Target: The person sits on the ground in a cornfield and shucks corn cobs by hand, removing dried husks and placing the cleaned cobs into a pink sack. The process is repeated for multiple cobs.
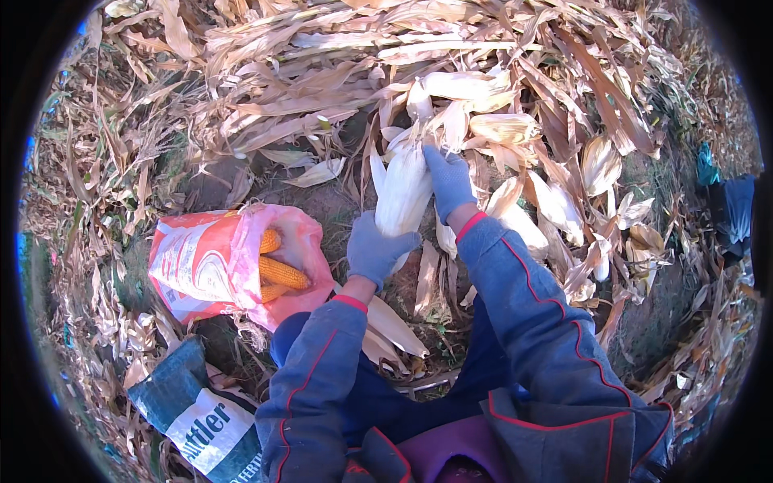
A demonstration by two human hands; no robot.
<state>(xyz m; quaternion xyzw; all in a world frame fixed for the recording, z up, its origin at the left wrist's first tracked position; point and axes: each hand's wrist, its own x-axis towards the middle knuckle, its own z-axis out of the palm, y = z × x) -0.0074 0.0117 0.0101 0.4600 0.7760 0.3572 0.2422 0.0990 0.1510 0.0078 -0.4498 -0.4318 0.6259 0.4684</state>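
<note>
A corn ear in pale husk [405,187] is held upright between my two grey-gloved hands. My left hand [374,251] is closed round its lower end. Higher up, my right hand [449,179] grips the husk by the ear's tip, where the leaves look loosened and frayed. No kernels show on this ear. To the left of my left hand, a pink and white sack [193,262] lies on its side, its mouth toward me. Several bare orange corn cobs [283,274] show inside it.
Loose husks and unhusked ears [555,205] are heaped beyond and right of my hands. Dry corn stalks [322,88] lie across the far side. A dark green and white sack [201,414] is at the lower left. Something blue [734,209] stands at the right edge.
</note>
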